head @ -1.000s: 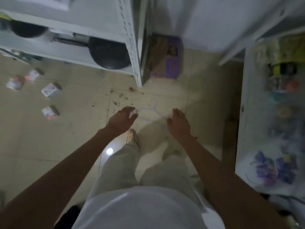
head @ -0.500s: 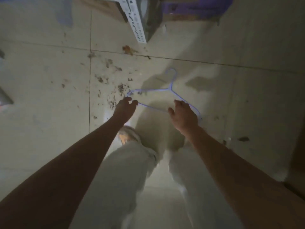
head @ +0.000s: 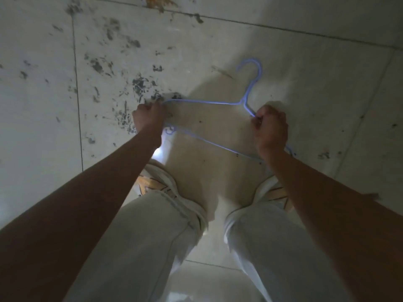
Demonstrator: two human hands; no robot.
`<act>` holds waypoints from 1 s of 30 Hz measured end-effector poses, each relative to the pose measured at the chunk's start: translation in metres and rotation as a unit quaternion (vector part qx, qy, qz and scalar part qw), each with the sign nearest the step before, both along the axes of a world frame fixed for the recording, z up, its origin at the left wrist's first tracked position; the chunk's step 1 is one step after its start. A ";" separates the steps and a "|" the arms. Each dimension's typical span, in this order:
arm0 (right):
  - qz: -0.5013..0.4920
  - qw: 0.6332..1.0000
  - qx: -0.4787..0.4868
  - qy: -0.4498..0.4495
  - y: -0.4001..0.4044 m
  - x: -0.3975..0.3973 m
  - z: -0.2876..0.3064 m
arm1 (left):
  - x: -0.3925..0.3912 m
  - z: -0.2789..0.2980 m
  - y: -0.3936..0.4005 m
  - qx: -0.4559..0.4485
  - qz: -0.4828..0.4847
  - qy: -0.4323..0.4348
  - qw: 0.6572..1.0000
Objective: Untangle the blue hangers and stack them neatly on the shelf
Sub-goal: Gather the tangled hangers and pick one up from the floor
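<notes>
Both hands (head: 149,115) (head: 270,129) grip the blue hanger's (head: 209,102) opposite ends.

Pale tiled floor (head: 305,51), dark grout lines, dirt smears (head: 139,83) at left, dim light.

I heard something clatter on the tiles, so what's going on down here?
A person is bending over a dirty tiled floor and has both hands on a thin blue hanger. The left hand has its grip on the hanger's left corner, and the right hand grips the sloping wire just below the hook. No shelf is in view, so nothing is stacked yet.
</notes>
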State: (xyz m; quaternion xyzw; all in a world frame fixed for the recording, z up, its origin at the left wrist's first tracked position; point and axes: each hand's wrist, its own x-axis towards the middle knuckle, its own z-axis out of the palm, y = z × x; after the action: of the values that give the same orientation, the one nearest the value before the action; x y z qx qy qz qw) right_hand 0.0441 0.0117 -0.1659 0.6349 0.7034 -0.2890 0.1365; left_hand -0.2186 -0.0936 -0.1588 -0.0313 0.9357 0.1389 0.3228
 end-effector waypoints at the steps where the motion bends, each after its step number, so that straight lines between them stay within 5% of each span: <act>1: 0.004 1.000 -0.017 0.024 0.001 0.005 0.004 | -0.002 0.003 0.000 0.020 0.033 -0.031 0.999; 5: -0.039 0.985 -0.106 0.130 0.011 0.021 0.041 | -0.001 0.042 0.005 0.123 0.124 -0.145 0.974; 12: -0.241 0.926 -0.151 0.246 0.048 0.029 0.186 | 0.000 0.177 0.039 0.137 0.049 -0.225 0.963; 22: -0.391 0.864 -0.187 0.256 0.019 0.063 0.513 | 0.012 0.512 0.116 0.161 -0.096 -0.210 0.959; 27: -0.513 0.780 -0.156 0.321 -0.022 0.114 0.659 | 0.076 0.653 0.168 0.190 -0.163 -0.263 0.932; 30: -0.558 0.741 -0.087 0.363 -0.037 0.159 0.746 | 0.130 0.729 0.206 0.229 -0.208 -0.359 0.880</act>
State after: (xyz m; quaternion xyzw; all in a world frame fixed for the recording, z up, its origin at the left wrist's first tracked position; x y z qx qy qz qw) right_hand 0.2034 -0.0256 0.5803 0.7462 0.1910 -0.5823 -0.2600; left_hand -0.0881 0.1122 0.5706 0.1913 0.6826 0.2577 0.6566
